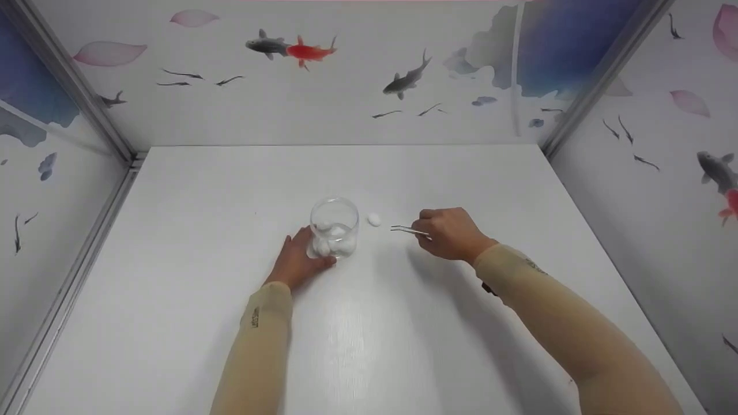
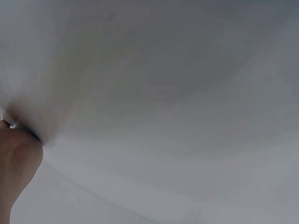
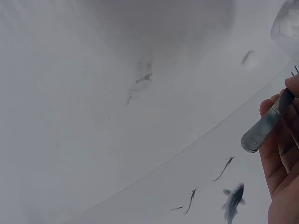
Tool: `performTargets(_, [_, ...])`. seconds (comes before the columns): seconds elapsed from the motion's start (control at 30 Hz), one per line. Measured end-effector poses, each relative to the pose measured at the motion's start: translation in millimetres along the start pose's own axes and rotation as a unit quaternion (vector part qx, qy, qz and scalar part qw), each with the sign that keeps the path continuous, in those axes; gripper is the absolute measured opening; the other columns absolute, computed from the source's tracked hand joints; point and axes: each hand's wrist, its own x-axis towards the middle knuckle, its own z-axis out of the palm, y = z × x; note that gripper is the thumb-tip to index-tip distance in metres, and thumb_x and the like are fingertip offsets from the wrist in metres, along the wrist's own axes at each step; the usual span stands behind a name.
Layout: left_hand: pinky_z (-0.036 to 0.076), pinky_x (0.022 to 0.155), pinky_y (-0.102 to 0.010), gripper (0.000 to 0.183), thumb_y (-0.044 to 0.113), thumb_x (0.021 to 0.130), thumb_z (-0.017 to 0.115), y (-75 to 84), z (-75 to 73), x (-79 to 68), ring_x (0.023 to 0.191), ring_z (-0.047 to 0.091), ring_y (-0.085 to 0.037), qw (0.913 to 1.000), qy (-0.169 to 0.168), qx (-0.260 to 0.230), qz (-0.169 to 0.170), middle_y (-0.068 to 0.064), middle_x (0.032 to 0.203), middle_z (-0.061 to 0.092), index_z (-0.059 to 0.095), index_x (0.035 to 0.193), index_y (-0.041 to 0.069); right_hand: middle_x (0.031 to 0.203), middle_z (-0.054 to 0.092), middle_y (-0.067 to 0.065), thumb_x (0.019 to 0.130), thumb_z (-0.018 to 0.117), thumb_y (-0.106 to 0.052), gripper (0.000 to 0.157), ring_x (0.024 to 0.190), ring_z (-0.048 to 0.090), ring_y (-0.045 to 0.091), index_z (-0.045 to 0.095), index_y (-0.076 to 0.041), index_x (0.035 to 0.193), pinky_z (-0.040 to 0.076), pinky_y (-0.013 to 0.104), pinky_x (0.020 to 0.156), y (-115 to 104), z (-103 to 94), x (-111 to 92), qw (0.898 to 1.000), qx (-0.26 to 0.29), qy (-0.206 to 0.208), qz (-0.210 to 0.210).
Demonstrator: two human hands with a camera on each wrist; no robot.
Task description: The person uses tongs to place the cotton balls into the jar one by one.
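My left hand holds a clear plastic jar from its left side, thumb near the base at the front. Several white cotton balls lie inside the jar. Just right of the jar, one loose cotton ball sits on the white table. Metal tweezers are pinched in my right hand, their two tips apart, pointing left, with nothing between them. In the right wrist view the flat end of the tweezers sticks out of the hand. Only part of a finger shows in the left wrist view.
The white table is enclosed by a back wall and side walls printed with fish and petals. Metal rails run along the corners. Light sleeves cover both forearms.
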Motion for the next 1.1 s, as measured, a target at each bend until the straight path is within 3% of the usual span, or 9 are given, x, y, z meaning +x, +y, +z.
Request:
performTargets(0.43, [0.004,0.123,-0.048,0.101,0.05,0.082,0.079,2.7,-0.2,-0.2,0.151,0.001,-0.036,0.9998,-0.003,-0.009,-0.02,-0.009,0.164,0.02,0.024,0.159,0.016,0.075,0.065,-0.001,0.082,0.073,-0.006,0.011,0.06,0.061,0.013,0.078,-0.013,0.089,0.055,0.032,0.05,7,6.3,-10,1.0,-0.005,-0.018,0.014])
performTargets(0.6, [0.002,0.123,-0.046,0.101,0.05,0.081,0.08,0.2,1.2,1.2,0.151,0.005,-0.034,0.9999,0.002,-0.005,-0.011,-0.01,0.163,0.022,0.026,0.159,0.014,0.074,0.064,0.0,0.082,0.073,-0.006,0.01,0.059,0.059,0.013,0.077,-0.013,0.088,0.054,0.032,0.05,10,9.3,-10,1.0,-0.007,-0.024,0.014])
performTargets(1.1, [0.001,0.123,-0.046,0.1,0.05,0.083,0.078,4.4,-0.5,-4.8,0.151,0.003,-0.033,0.9998,-0.003,-0.008,-0.018,-0.01,0.164,0.02,0.024,0.16,0.017,0.072,0.062,0.001,0.083,0.071,-0.003,0.009,0.057,0.057,0.014,0.074,-0.011,0.081,0.053,0.033,0.05,12,17.8,11,0.998,-0.025,-0.051,0.029])
